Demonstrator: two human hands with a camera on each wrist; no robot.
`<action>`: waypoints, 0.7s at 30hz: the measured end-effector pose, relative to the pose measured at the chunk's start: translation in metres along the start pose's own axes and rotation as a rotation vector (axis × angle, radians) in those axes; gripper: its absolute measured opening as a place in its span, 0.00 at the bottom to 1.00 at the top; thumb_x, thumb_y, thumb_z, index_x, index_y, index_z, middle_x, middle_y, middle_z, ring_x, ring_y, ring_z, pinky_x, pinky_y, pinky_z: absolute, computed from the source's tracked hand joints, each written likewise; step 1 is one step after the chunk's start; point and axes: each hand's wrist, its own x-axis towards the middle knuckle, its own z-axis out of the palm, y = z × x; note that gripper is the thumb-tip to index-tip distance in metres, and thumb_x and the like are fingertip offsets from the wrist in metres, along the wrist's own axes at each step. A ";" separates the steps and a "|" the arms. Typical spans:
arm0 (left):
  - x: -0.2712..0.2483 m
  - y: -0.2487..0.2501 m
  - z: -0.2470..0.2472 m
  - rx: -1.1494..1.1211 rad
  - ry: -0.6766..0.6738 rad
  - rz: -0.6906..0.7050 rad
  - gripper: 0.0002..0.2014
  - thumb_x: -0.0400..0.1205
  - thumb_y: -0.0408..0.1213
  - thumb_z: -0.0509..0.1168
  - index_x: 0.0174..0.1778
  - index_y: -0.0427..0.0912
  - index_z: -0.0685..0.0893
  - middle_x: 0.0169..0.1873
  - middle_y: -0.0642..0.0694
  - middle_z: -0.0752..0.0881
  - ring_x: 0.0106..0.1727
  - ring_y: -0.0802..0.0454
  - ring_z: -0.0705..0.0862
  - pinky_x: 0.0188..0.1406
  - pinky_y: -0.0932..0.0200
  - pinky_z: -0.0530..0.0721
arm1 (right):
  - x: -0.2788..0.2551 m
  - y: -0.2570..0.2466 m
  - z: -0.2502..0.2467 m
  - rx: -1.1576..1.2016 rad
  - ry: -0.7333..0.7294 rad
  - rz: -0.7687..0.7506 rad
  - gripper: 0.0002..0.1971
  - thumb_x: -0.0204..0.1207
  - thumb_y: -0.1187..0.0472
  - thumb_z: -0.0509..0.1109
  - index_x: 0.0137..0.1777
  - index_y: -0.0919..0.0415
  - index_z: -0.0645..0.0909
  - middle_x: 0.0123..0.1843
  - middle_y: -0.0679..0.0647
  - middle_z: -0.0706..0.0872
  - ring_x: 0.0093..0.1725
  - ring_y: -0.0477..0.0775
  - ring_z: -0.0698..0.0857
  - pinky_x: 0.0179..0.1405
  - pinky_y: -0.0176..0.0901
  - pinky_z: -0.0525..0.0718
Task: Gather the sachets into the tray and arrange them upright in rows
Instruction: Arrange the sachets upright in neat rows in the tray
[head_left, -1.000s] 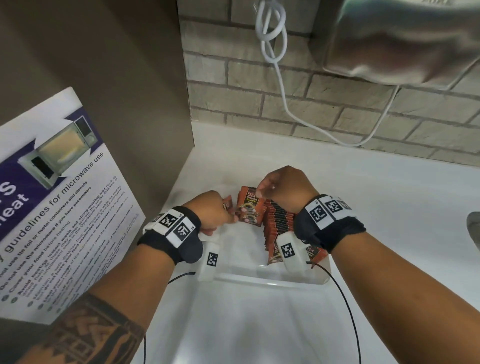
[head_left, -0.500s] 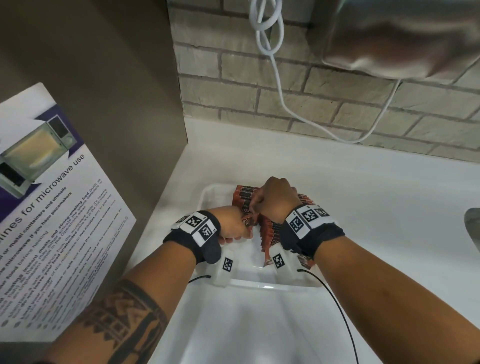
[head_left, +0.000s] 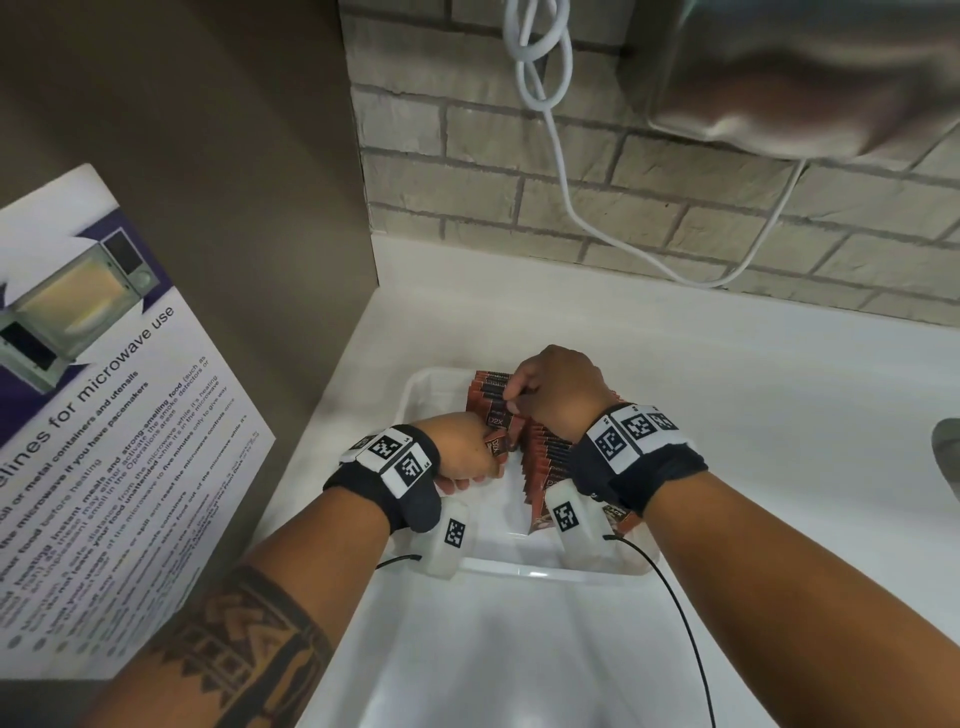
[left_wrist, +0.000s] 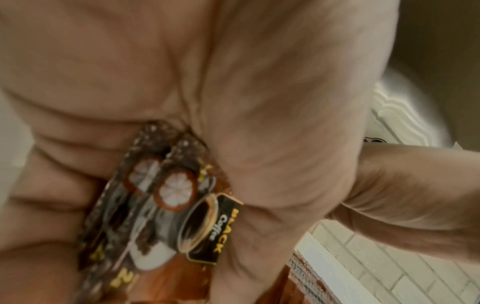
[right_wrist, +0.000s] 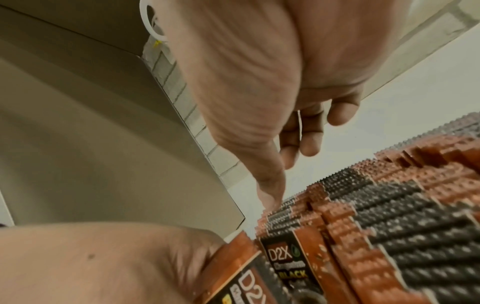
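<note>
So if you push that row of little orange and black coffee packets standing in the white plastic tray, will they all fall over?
Probably some would. The orange and black coffee packets are thin and flat, standing on narrow edges, so they likely tip like dominoes. Packed tight inside the white plastic tray, they prop each other up. They look light and bendy; the left hand grips a few easily.

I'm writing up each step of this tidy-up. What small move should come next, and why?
Probably slide the sachets held in the left hand upright against the row in the tray; the right hand is fingering the row's tops there, seemingly making room.
</note>
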 end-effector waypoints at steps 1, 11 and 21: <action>-0.001 0.000 0.000 -0.033 -0.007 0.003 0.12 0.84 0.38 0.69 0.59 0.35 0.86 0.40 0.45 0.85 0.40 0.47 0.84 0.45 0.51 0.90 | -0.001 0.001 -0.002 0.013 0.015 -0.015 0.10 0.74 0.61 0.73 0.36 0.43 0.89 0.40 0.37 0.88 0.52 0.46 0.86 0.65 0.55 0.81; -0.028 -0.008 -0.018 -0.777 0.024 0.335 0.05 0.83 0.33 0.74 0.52 0.42 0.87 0.41 0.48 0.89 0.47 0.51 0.88 0.55 0.52 0.90 | -0.025 -0.001 -0.018 0.285 0.030 -0.146 0.02 0.76 0.52 0.77 0.46 0.47 0.88 0.43 0.44 0.90 0.43 0.40 0.86 0.43 0.34 0.79; -0.038 -0.014 -0.018 -0.701 0.096 0.395 0.07 0.83 0.28 0.72 0.56 0.36 0.88 0.49 0.40 0.90 0.47 0.48 0.90 0.51 0.53 0.92 | -0.026 -0.010 -0.028 0.309 0.071 -0.173 0.04 0.81 0.57 0.73 0.45 0.47 0.86 0.39 0.40 0.87 0.39 0.35 0.83 0.38 0.31 0.73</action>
